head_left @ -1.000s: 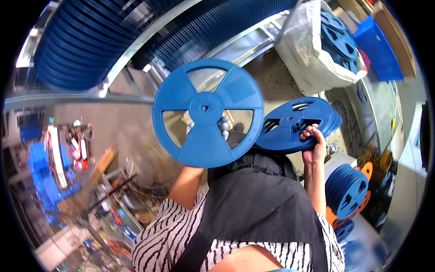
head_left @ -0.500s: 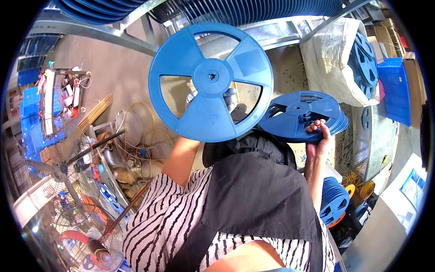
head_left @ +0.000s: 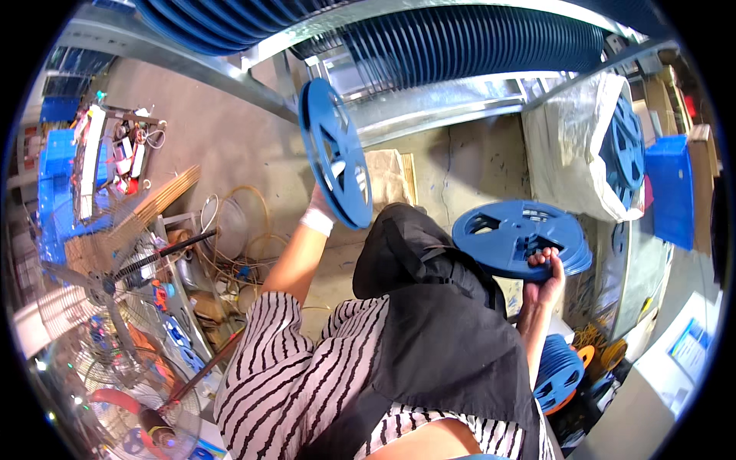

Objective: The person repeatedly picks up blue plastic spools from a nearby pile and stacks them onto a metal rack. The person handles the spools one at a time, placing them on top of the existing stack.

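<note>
Near the middle, a blue plastic reel (head_left: 354, 180) stands on edge, turned mostly sideways to me. My left hand (head_left: 322, 205), white at the wrist, grips it from its lower left; most of the fingers are hidden behind the disc, with a bit of white showing through an opening. To the right, a stack of blue reels (head_left: 502, 216) lies nearly flat. My right hand (head_left: 546, 277) holds it at the near edge, fingers curled into an opening of the top reel.
A metal rack (head_left: 429, 115) with rows of blue reels (head_left: 475, 46) spans the far side. A white sack (head_left: 563, 153) of reels and a blue bin (head_left: 668, 188) stand right. Left are a wire-caged fan (head_left: 107, 284) and loose cables (head_left: 249, 253). More reels (head_left: 558, 372) sit lower right.
The reel in my left hand has turned from facing me to nearly edge-on and swung left. The stack in my right hand appears slightly lower in view, with the surroundings shifted as well.
</note>
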Tool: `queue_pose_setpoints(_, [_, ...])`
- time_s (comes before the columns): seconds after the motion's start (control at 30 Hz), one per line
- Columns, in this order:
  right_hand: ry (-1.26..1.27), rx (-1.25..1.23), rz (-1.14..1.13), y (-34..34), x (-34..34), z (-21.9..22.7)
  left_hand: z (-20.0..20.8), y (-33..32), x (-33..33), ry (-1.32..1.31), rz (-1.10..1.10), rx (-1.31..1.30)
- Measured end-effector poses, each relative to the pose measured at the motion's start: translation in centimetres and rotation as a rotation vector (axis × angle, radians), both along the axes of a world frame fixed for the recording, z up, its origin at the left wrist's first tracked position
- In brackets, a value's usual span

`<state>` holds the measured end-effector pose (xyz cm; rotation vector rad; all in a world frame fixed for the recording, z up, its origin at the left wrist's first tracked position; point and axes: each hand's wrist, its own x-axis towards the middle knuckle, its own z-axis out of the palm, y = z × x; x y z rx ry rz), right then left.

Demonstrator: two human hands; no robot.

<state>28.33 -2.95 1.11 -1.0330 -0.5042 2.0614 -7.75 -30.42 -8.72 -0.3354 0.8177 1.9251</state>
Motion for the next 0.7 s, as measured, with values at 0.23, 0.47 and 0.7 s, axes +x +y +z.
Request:
queue_pose_setpoints(0.23, [-0.064, 0.008, -0.003, -0.2, -0.9, 1.6, -6.1, 7.2, -11.5, 0.223, 0.11, 0.123])
queue_pose_setpoints(0.47, [-0.11, 0.092, -0.062, -1.2, -1.5, 3.1, -6.7, 13.1, -18.3, 0.286, 0.208, -0.035])
queue_pose_setpoints(0.7, [-0.177, 0.069, -0.12, -2.0, -1.5, 3.6, -15.2, 15.7, -29.1, 0.338, 0.094, -0.032])
